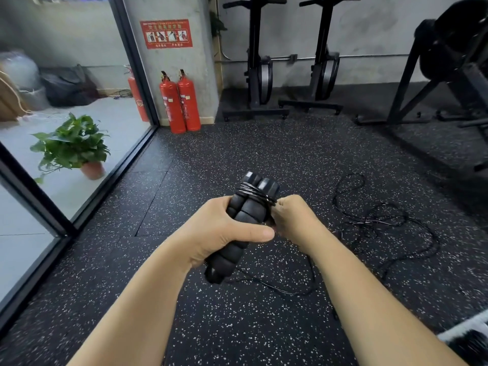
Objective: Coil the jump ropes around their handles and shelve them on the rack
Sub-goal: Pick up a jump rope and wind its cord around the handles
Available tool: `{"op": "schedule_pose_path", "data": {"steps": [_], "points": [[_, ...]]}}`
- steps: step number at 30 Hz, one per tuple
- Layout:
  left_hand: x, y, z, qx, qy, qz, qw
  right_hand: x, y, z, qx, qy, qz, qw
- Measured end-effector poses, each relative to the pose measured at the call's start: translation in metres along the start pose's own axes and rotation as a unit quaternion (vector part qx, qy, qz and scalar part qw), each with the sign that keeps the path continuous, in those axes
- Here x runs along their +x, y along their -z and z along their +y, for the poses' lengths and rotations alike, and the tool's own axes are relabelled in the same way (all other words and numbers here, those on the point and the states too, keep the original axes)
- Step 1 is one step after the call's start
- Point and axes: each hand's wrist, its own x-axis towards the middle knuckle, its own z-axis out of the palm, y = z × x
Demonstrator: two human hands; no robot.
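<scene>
Black rubber gym flooring (237,326) flecked with white fills the space beneath both forearms. The left hand (227,228) is wrapped round a pair of black ribbed foam jump-rope handles (243,210), held side by side and tilted so their hexagonal caps point up and away from the person. A thin black cord (257,193) circles both handles in several turns just above the left hand's fingers. The right hand (293,217), touching the handles on their right side, has its fingers curled and pinches that cord where it leaves the turns. Loose tangled loops of black cord (375,220) lie on the floor to the right of the right hand, and one strand trails across the floor below the handles' lower ends. Far ahead of the left hand stand two red fire extinguishers (181,101) against a concrete pillar. Left of that hand, behind a glass wall (111,143), sits a green potted plant (71,146).
</scene>
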Motion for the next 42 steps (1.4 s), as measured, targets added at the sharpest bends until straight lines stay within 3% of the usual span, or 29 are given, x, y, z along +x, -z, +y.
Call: {"op": "schedule_pose_path", "data": {"steps": [3, 8, 13, 18, 26, 33, 36, 42], "points": [[0.002, 0.007, -0.006, -0.012, 0.031, 0.054, 0.998, -0.005, 0.002, -0.002, -0.006, 0.024, 0.016, 1.0], [0.005, 0.017, -0.016, 0.009, 0.053, 0.158, 0.986, -0.017, 0.001, -0.012, -0.114, 0.067, 0.028, 0.991], [0.007, 0.026, -0.023, 0.043, 0.083, 0.202, 0.975, -0.025, 0.006, -0.02, -0.185, 0.09, 0.058, 0.977], [0.007, 0.034, -0.028, 0.142, 0.103, 0.237, 0.956, -0.033, 0.011, -0.029, -0.228, 0.117, 0.09, 0.962], [0.01, 0.025, -0.025, 0.27, 0.121, 0.22, 0.93, -0.047, 0.019, -0.05, -0.277, 0.215, 0.095, 0.932], [0.005, -0.005, -0.006, 0.49, 0.079, 0.205, 0.843, -0.049, 0.027, -0.056, -0.306, 0.245, 0.073, 0.917], [0.002, -0.017, -0.001, 0.555, 0.049, 0.156, 0.816, -0.047, 0.028, -0.056, -0.324, 0.261, 0.044, 0.908], [-0.006, -0.026, 0.008, 0.628, -0.043, 0.0, 0.777, -0.033, 0.031, -0.04, -0.26, 0.259, 0.034, 0.93]]}}
